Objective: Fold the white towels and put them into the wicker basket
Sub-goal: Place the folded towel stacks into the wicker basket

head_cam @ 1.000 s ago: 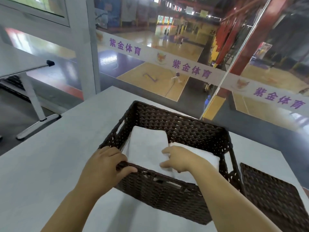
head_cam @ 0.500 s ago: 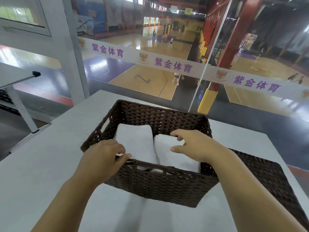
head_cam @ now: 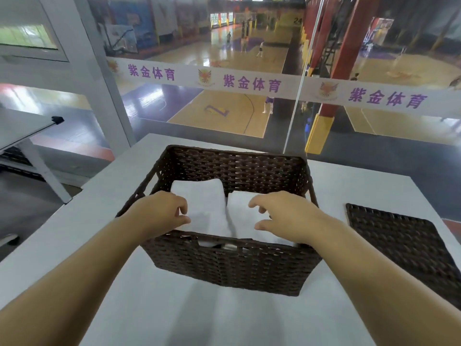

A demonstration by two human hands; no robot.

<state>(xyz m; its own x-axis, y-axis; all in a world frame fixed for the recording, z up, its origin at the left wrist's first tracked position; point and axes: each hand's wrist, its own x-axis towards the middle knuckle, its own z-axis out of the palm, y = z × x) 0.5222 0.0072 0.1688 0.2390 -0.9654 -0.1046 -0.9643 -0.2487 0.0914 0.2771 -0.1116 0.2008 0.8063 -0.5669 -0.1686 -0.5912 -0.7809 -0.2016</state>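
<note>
Grey counter (head_cam: 74, 245) carries a dark wicker basket (head_cam: 237, 265), with a flat wicker lid (head_cam: 399, 248) to its right. Two folded white towels (head_cam: 202, 206) lie side by side inside. Both hands hover over them, left (head_cam: 159, 213) and right (head_cam: 287, 216), fingers loosely curled, holding nothing.

Pale grey desk (head_cam: 94, 236) fills lower frame. Flat dark woven lid (head_cam: 404, 248) lies on desk at right, apart from other items. Glass wall (head_cam: 249, 126) behind desk, white banner strip (head_cam: 249, 83) with purple characters and orange emblems across it. Basketball courts (head_cam: 224, 113) below, several small figures on them. Red column (head_cam: 341, 58) with yellow padding, upper right. White folding table (head_cam: 27, 136), left edge. White window frame (head_cam: 82, 58), upper left.
</note>
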